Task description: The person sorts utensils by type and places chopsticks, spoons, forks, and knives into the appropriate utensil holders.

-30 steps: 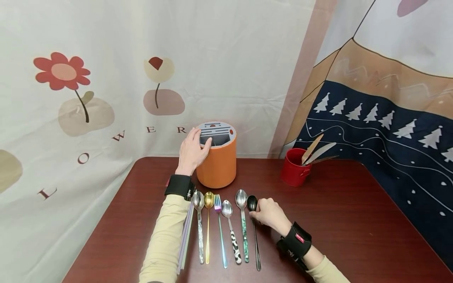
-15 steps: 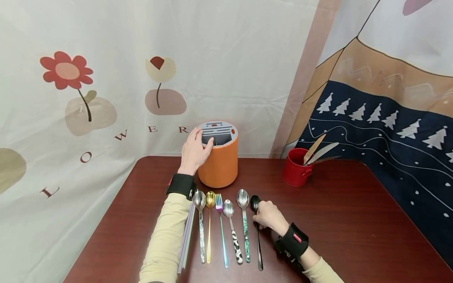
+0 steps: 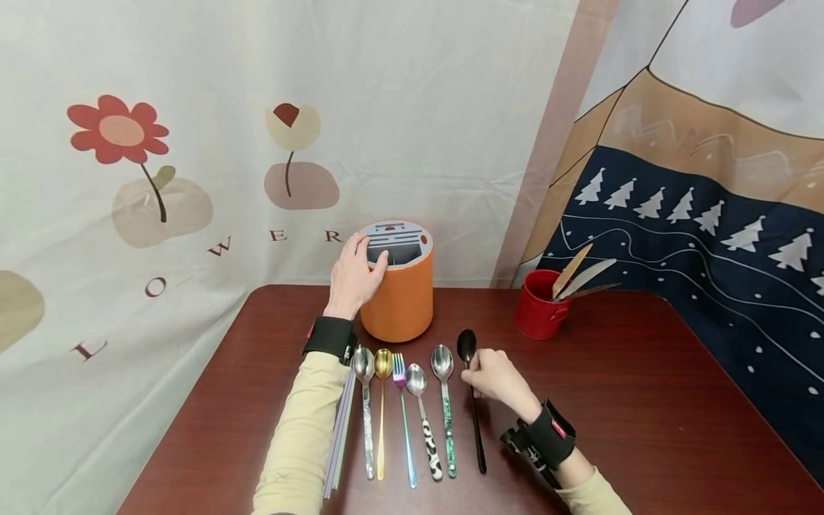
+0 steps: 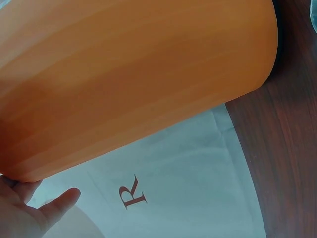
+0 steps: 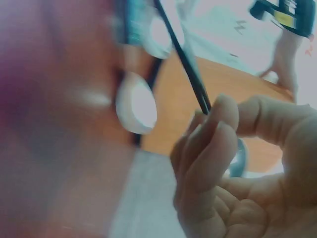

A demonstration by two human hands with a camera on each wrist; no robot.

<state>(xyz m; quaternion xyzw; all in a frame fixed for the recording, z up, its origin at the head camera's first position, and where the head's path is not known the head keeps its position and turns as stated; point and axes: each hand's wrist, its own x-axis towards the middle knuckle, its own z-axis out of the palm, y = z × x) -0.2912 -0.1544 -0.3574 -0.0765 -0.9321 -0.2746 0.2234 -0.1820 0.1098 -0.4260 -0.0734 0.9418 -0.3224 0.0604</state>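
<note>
The black spoon [image 3: 478, 429] is pinched by my right hand [image 3: 497, 376] just below its bowl, which points away from me. In the right wrist view its thin handle [image 5: 185, 59] slants up from between the thumb and fingers. My left hand [image 3: 352, 279] rests at the left top edge of an orange cylindrical holder [image 3: 399, 307], fingers fairly straight and thumb spread. Left of the black spoon lie a spoon with a green handle [image 3: 448, 436], a spoon with a black-and-white handle [image 3: 428, 443], an iridescent fork [image 3: 405, 422], a gold spoon [image 3: 381, 415] and a silver spoon [image 3: 365, 415].
A red cup [image 3: 537, 315] with several knives [image 3: 582, 279] leaning in it stands at the back right. Long pale sticks [image 3: 341, 436] lie beside the left sleeve. A printed curtain [image 3: 450, 143] hangs behind the table [image 3: 644, 400].
My right hand has shifted slightly forward, carrying the black spoon up and away from its place at the row's right end. The left hand and orange holder have stayed put.
</note>
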